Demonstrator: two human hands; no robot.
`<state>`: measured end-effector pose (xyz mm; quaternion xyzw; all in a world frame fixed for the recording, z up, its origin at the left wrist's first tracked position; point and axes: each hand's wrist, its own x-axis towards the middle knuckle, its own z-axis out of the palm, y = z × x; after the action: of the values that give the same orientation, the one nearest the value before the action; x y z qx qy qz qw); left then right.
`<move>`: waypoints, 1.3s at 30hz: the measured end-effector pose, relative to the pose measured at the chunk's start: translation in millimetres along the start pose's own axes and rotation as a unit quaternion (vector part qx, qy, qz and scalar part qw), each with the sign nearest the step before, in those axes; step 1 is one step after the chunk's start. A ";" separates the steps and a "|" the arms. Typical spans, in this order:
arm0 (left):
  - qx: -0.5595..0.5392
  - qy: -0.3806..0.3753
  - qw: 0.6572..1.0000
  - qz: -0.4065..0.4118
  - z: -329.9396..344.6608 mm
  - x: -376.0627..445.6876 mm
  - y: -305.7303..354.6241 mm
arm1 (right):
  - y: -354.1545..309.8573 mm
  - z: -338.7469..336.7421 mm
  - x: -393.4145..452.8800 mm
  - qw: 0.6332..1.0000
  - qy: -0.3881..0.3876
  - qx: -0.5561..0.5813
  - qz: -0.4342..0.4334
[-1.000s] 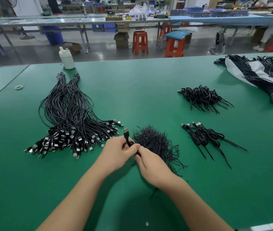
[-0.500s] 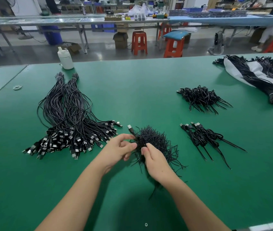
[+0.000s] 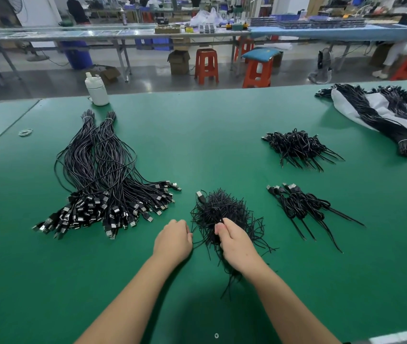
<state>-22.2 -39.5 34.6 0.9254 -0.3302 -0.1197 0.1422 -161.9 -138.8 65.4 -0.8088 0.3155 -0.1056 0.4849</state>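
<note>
A workshop with long benches and orange stools (image 3: pixel 206 65) lies behind a green table (image 3: pixel 222 135). At its left edge are some rubber bands (image 3: pixel 25 132), then a white bottle (image 3: pixel 97 91) at the far side. In front of the bottle is a big bundle of long cables (image 3: pixel 103 184), its plugs fanned toward the person.

The left hand (image 3: pixel 172 240) rests on the mat just beside the heap of wire ties (image 3: pixel 222 209). Its fingers are curled, and a thin strand meets the fingertips, but I cannot tell whether it is pinched. A cable plug (image 3: pixel 199 194) sticks up from the heap's far left edge. The right hand (image 3: pixel 236 244) lies on the near side of the heap, thumb and forefinger pinching a few ties.

The ties look feather-light, thin and springy, and they seem likely to snag on each other. A single tie is probably best taken near one free end and drawn out sideways, with the other hand steadying the heap. The cable should be limp and light, so it is better held at its stiff plug.

To the right are a few coiled cables (image 3: pixel 299 204), with a fuller pile (image 3: pixel 297 147) behind them. Farthest right is a white bag (image 3: pixel 346 108) bearing more bundles.
</note>
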 end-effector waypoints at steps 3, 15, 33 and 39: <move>0.004 0.005 1.000 0.022 -7.6 -3.5 -5.0 | 4.7 -0.8 1.6 1.000 -0.001 0.007 0.004; -0.360 0.038 0.932 -0.011 -32.9 -30.5 0.0 | -1.6 7.1 -6.0 0.996 -0.072 0.013 -0.053; -0.073 0.146 0.964 0.208 -42.4 -60.6 17.9 | -10.1 9.3 -7.5 0.994 -0.056 0.098 -0.005; 0.057 0.282 0.865 0.411 -52.9 -57.7 16.2 | -11.0 5.1 -6.0 0.978 -0.123 0.166 0.028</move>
<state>-58.3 -4.5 96.8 0.7065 -0.6328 0.2350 0.2126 -159.7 -127.8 73.0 -0.7148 0.2538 -0.0421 0.6502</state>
